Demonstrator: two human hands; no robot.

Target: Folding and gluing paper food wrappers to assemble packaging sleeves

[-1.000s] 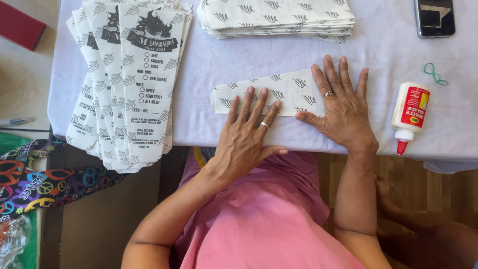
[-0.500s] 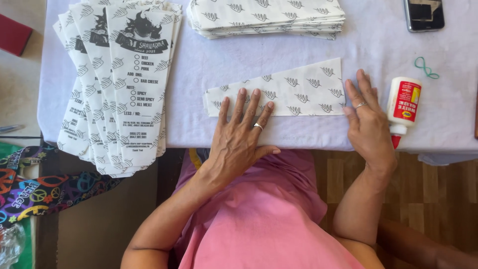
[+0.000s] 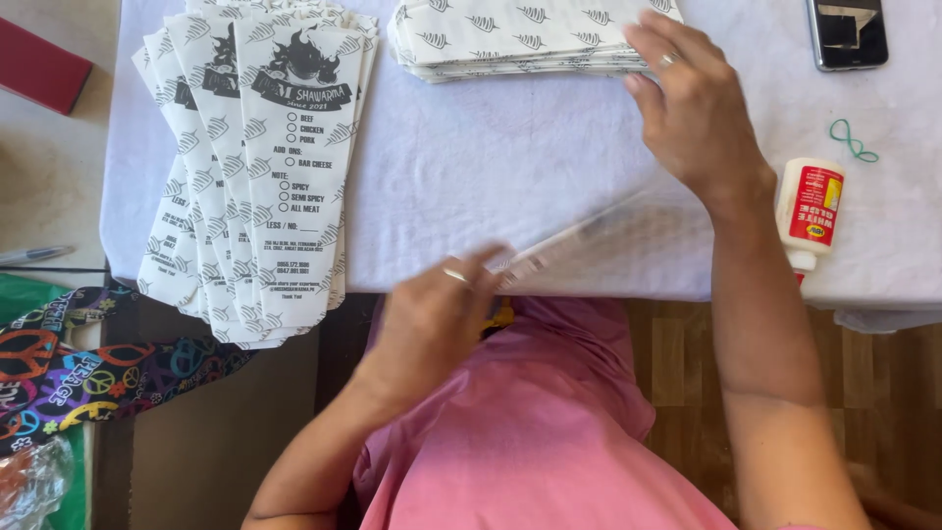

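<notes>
My left hand (image 3: 432, 319) grips one end of a folded printed paper sleeve (image 3: 608, 236) at the table's near edge; the sleeve is lifted and motion-blurred. My right hand (image 3: 692, 103) reaches to the far side and rests its fingers on the stack of flat patterned paper sheets (image 3: 510, 34). A fanned pile of finished printed paper bags (image 3: 260, 167) lies to the left, overhanging the table edge. A white glue bottle (image 3: 810, 211) with a red label lies to the right, near my right wrist.
The table wears a pale lilac cloth (image 3: 491, 167). A dark phone (image 3: 846, 31) and a green rubber band (image 3: 852, 139) lie at the far right. A colourful patterned bag (image 3: 69, 363) and a red object (image 3: 39, 67) sit left of the table. Wooden floor shows below.
My left hand went from pressing flat on the sleeve to gripping and lifting it towards me. My right hand left the sleeve's right end and moved up to the sheet stack.
</notes>
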